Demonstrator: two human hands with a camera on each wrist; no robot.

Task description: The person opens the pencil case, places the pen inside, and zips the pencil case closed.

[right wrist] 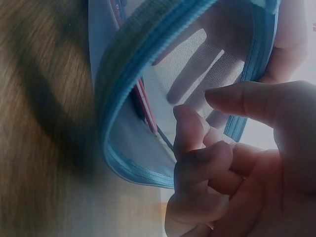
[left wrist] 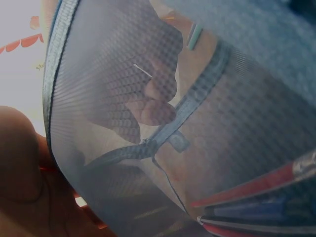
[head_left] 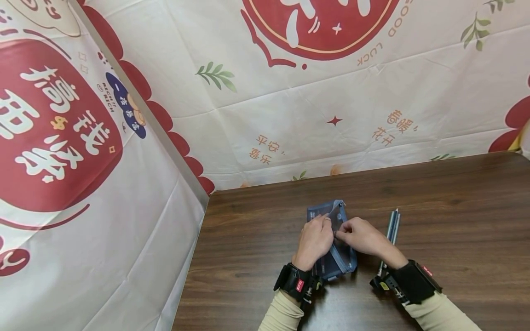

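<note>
A blue zippered pencil case [head_left: 345, 257] with see-through mesh lies on the table, its zip undone. My left hand [head_left: 315, 240] grips one side of its mouth, and its fingers show through the mesh in the right wrist view. At the opening is my right hand [head_left: 359, 233], fingers loosely bent. In the right wrist view its thumb and forefinger stand slightly apart with nothing visible between them. Inside the case lies a red pencil [right wrist: 144, 104], and the left wrist view shows red-and-dark sticks [left wrist: 256, 185] through the mesh.
Blue-grey pencils [head_left: 393, 225] lie to the right of the case, partly under the right forearm. The brown wooden table [head_left: 248, 239] meets a printed white cloth [head_left: 265, 115] at the back and another hanging cloth [head_left: 136, 220] at the left.
</note>
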